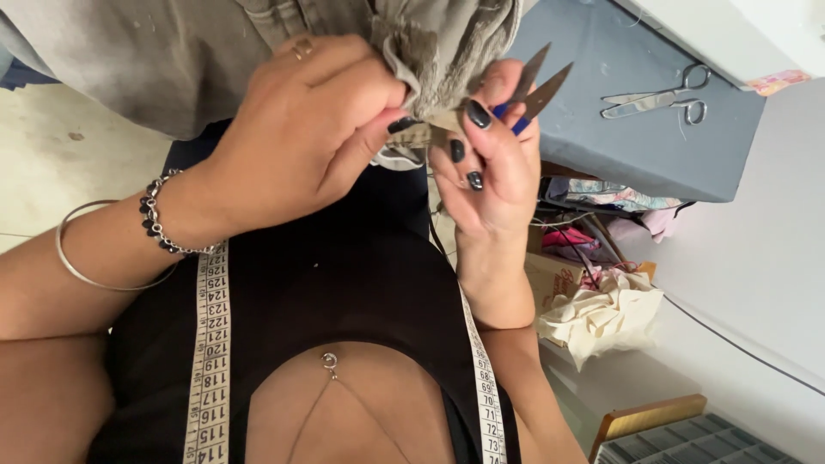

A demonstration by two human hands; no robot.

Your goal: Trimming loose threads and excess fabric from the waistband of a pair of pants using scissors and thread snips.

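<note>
Blue-grey worktable [601, 129] behind: creased khaki garment [430, 43] in left hand's [301, 137] pinching grip, right hand [490, 163] clutching thread snips [537, 86].

Matt grey-green woven cloth garment [447, 43], bright metal snips [537, 82], glossy steel scissors [657, 99] on blue-grey fabric pad [636, 146].

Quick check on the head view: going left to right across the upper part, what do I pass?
Thin silver bangle → beaded bracelet → left hand → right hand holding thread snips → steel scissors on the blue-grey surface.
</note>
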